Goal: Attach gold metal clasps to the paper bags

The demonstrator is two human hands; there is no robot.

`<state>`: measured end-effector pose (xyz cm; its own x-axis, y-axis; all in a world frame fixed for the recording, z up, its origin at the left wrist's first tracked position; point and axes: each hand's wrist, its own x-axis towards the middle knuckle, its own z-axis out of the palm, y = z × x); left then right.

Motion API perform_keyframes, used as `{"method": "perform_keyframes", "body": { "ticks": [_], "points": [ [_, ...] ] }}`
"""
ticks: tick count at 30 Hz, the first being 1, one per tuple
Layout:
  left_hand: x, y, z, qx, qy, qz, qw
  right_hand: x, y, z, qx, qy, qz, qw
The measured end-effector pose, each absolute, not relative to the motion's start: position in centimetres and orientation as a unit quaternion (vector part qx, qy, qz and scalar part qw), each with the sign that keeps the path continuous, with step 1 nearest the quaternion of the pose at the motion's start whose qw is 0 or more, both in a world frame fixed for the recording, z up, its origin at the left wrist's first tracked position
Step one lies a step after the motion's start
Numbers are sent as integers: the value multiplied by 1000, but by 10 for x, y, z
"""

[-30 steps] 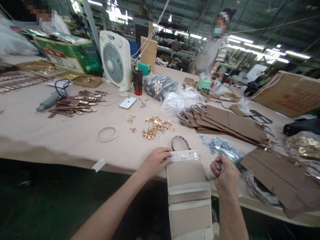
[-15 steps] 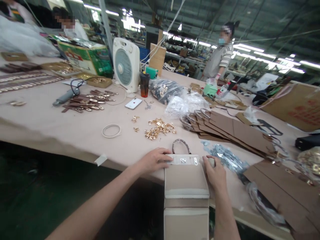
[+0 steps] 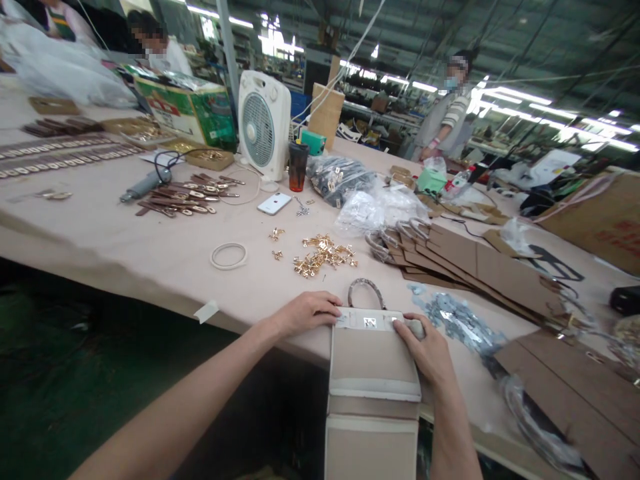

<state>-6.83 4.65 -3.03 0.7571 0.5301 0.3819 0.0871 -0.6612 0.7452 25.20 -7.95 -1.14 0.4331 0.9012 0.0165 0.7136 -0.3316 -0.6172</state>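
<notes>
A beige handbag panel (image 3: 374,360) lies over the table's front edge, its lower part hanging down. At its top stand a curved handle (image 3: 367,288) and a pale strip with a small shiny metal plate (image 3: 370,322) in the middle. My left hand (image 3: 316,312) grips the top left corner, fingers close together over the edge. My right hand (image 3: 427,347) is closed at the top right corner, thumb pressed on the strip's right end. A pale rounded thing (image 3: 416,329) shows at its forefinger; whether held or worn, I cannot tell.
Gold fittings (image 3: 325,255) lie in a pile beyond the panel. Grey metal pieces (image 3: 453,317) are scattered to the right, beside stacked brown bag panels (image 3: 465,257). A tape ring (image 3: 229,255), phone (image 3: 275,203), fan (image 3: 264,127) and grey corded tool (image 3: 145,185) are farther off. A co-worker (image 3: 445,113) stands behind the table.
My right thumb has moved left from the panel's side onto the strip's right end, covering the fitting there. My left hand stays at the corner. The whole view has shifted slightly.
</notes>
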Motion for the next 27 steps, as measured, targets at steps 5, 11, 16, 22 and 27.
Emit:
{"method": "perform_keyframes", "body": {
  "ticks": [5,11,16,22,27],
  "points": [
    [-64,38,-32,868,202,333,308,256,-80,-14,-785,-506,170,314],
    [-57,23,-24,826,272,397,295,260,-79,-19,-802,-451,167,354],
    [-46,15,-26,822,267,396,310,261,-79,-21,-810,-440,149,359],
    [-41,26,-26,868,204,361,274,260,-81,-19,-810,-434,147,367],
    [-42,38,-26,893,182,335,240,259,-81,-18,-806,-438,151,368]
  ]
}}
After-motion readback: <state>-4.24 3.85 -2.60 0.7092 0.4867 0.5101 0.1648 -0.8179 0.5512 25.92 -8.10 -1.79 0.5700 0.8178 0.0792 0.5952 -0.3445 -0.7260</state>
